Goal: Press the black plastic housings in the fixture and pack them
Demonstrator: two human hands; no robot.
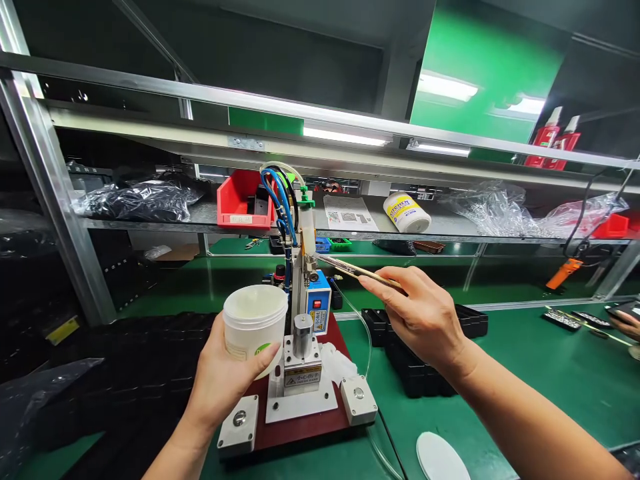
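White tub (254, 321) in left hand (225, 380); right hand (420, 313) pinches stick (357, 271).

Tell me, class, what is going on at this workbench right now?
A person stands at a green bench in front of a small dispensing machine. The left hand holds an open white tub beside the machine. The right hand holds a thin stick, its tip reaching toward the machine's syringe. A white lid lies on the bench.

Behind the press (300, 347), a shelf (450, 230) carries a red bin (243, 200), a paper (350, 213) and a toppled canister (406, 212); black trays (470, 320) sit right of it.
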